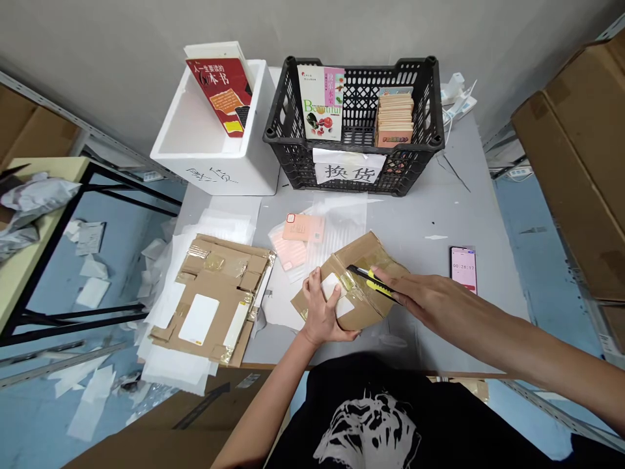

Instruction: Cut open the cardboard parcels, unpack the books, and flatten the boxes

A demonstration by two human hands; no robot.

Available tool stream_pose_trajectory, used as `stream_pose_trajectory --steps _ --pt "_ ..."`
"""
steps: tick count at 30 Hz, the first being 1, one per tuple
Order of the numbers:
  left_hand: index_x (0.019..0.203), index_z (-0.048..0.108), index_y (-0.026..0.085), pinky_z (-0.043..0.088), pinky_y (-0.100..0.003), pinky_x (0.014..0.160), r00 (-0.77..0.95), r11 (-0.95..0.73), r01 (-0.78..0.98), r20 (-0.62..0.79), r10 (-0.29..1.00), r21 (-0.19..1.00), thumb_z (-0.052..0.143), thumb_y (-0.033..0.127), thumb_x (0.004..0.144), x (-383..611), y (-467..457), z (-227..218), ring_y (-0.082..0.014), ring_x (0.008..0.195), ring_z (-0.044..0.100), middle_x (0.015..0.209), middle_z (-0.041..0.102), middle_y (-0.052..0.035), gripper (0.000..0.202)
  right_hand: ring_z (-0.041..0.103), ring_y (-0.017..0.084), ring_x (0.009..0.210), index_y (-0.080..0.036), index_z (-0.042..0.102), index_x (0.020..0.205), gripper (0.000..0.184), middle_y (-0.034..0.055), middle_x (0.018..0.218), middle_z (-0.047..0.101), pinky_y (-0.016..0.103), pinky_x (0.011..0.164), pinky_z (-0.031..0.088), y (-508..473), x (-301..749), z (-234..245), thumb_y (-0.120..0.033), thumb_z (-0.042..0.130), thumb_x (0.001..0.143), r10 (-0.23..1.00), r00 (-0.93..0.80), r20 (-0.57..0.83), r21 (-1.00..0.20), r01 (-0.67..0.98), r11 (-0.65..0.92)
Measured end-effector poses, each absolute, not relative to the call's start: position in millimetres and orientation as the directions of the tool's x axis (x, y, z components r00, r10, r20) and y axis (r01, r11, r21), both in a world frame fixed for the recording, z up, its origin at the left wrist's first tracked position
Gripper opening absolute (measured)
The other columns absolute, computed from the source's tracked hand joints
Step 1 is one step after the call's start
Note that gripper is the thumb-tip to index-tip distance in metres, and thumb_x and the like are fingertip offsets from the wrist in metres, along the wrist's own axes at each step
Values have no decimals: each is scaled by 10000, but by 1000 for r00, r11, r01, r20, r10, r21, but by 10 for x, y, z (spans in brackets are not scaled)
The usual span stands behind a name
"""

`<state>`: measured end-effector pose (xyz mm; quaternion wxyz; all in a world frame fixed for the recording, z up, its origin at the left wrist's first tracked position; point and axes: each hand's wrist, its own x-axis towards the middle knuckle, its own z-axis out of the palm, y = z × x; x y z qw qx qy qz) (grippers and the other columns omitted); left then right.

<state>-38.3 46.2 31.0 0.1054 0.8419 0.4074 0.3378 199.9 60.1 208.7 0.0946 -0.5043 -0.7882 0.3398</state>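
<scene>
My left hand grips a folded cardboard packet wrapped in clear tape, with a white card showing at its near end. My right hand holds a yellow utility knife across the packet, its black tip resting on the taped surface near my left thumb. Whatever lies inside the packet is hidden. To the left, a flattened, opened cardboard mailer lies on white foam sheets, with a white card on it. Pink cards in a clear sleeve lie beyond my left hand.
A black plastic crate holds books and a stack of wooden-looking cards. A white foam box holds a red book. A phone showing a timer lies right of the packet. Large cardboard boxes stand at the right; paper scraps litter the floor at left.
</scene>
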Motion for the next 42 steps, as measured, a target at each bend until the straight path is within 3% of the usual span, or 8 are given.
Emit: stream_pose_trajectory --steps 9,18,28,34,42 --pt "1488 22 300 206 -610 976 442 -643 624 478 759 444 629 730 505 -396 459 329 -480 1383 113 1562 -92 -185 1233 662 222 980 -318 374 1425 520 40 1117 681 356 734 569 571 2035 1993 -183 404 923 841 -506 -190 -648 708 280" --pt "1487 94 259 211 -625 963 442 -661 595 501 744 457 679 681 493 -404 448 327 -489 1386 101 1555 -52 -230 1228 669 196 771 -269 447 1383 460 50 905 701 300 631 528 547 1987 2100 -228 416 926 843 -504 -190 -631 720 288" --pt "1479 34 306 210 -600 961 448 -631 645 455 770 432 651 700 490 -415 435 279 -490 1379 127 1555 -67 -212 1231 543 123 525 -259 420 1395 486 7 711 621 215 460 366 413 2004 2058 -162 392 920 838 -505 -207 -569 759 317" --pt "1479 86 275 201 -606 963 445 -651 621 487 752 437 672 675 492 -408 439 299 -493 1379 120 1553 -52 -228 1216 522 119 501 -231 424 1392 504 7 688 605 217 458 363 377 1971 2122 -106 360 908 836 -510 -202 -539 771 340" --pt "1477 8 298 223 -591 950 440 -622 673 459 771 400 642 691 490 -443 402 301 -501 1372 126 1552 -107 -210 1238 529 132 508 -255 323 1453 578 8 694 605 223 451 386 235 1963 2055 -100 341 897 823 -527 -214 -556 758 341"
